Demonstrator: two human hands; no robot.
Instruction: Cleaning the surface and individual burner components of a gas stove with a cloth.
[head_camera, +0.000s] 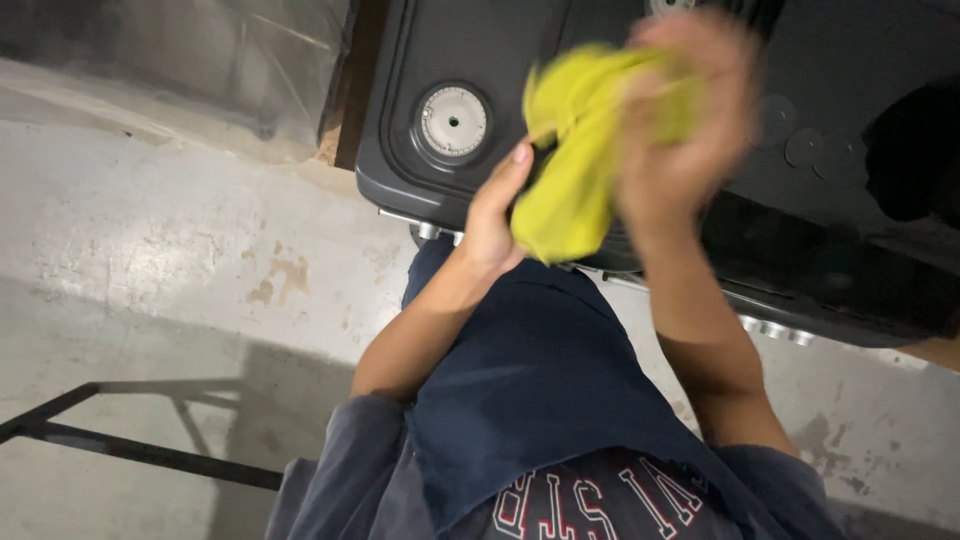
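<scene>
A crumpled yellow-green cloth (575, 150) hangs between both of my hands above the front edge of a black cooktop (480, 60). My left hand (495, 215) grips the cloth's lower left side, thumb up. My right hand (690, 110), blurred by motion, is closed over the cloth's upper right part. A round silver burner cap (453, 121) sits on the cooktop just left of my hands.
Grey stained concrete floor (150, 240) spreads to the left. A thin black metal frame (130, 445) lies low at the bottom left. Silver knobs (770, 328) line the cooktop's front edge. My dark blue apron and shirt fill the bottom centre.
</scene>
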